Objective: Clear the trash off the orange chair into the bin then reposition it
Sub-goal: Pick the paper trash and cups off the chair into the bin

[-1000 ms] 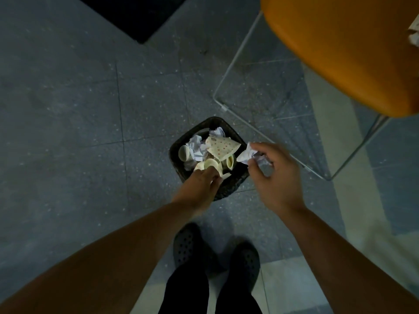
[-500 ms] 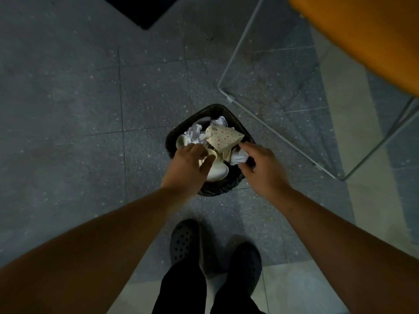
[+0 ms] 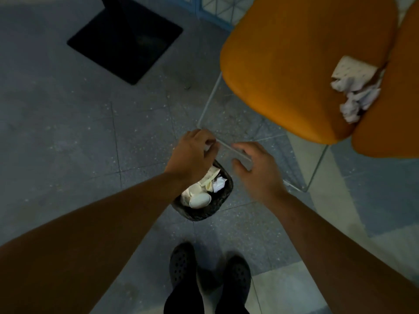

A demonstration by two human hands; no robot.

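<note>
A dark woven bin [image 3: 221, 203] stands on the floor in front of my feet, filled with paper cups, dotted paper and crumpled paper. My left hand [image 3: 192, 155] hovers over the bin's far rim, fingers loosely curled and holding nothing. My right hand [image 3: 255, 168] hangs just right of the bin, fingers spread and empty. The orange chair [image 3: 294, 64] is at the upper right. A dotted paper scrap and crumpled white paper [image 3: 354, 89] lie on its seat near the backrest.
The chair's thin wire leg frame [image 3: 208, 107] runs along the floor just beyond the bin and my hands. A black square pedestal base [image 3: 124, 37] sits at the upper left. My dark shoes [image 3: 210, 270] stand below the bin. Grey tiled floor lies to the left.
My right hand has let the crumpled paper go into the bin. Both hands have lifted out of the bin, and the view has tilted up toward the chair seat.
</note>
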